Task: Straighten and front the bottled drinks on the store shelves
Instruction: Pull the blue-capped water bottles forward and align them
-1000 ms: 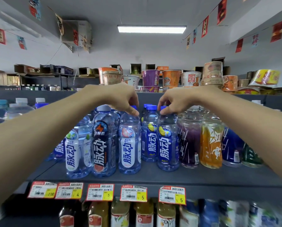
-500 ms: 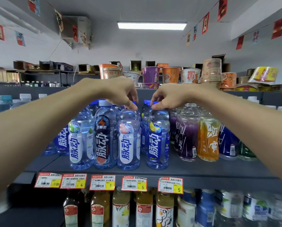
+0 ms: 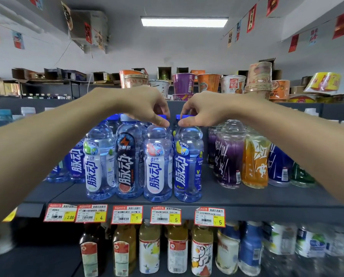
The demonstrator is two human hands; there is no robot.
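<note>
With our left hand (image 3: 145, 108) and right hand (image 3: 202, 111), fingers (image 3: 184, 122) clamped on the caps of the white-label bottle (image 3: 157, 164) and blue-label bottle (image 3: 188, 166) at the shelf (image 3: 247, 197) front, we should twist gently, keeping both upright, labels square, bases aligned.

Dark grey metal shelf (image 3: 247, 196): four clear blue-tinted plastic drink bottles (image 3: 157, 166) upright along front edge. Purple plastic bottle (image 3: 229, 158), orange plastic bottle (image 3: 255, 162) further right. Red-bordered paper price tags (image 3: 127, 214) on lip.

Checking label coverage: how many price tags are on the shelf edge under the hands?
5, along the shelf edge: tag marked 2.00, tag marked 4, three marked 5. A half-hidden yellow scrap far left may be another.
</note>
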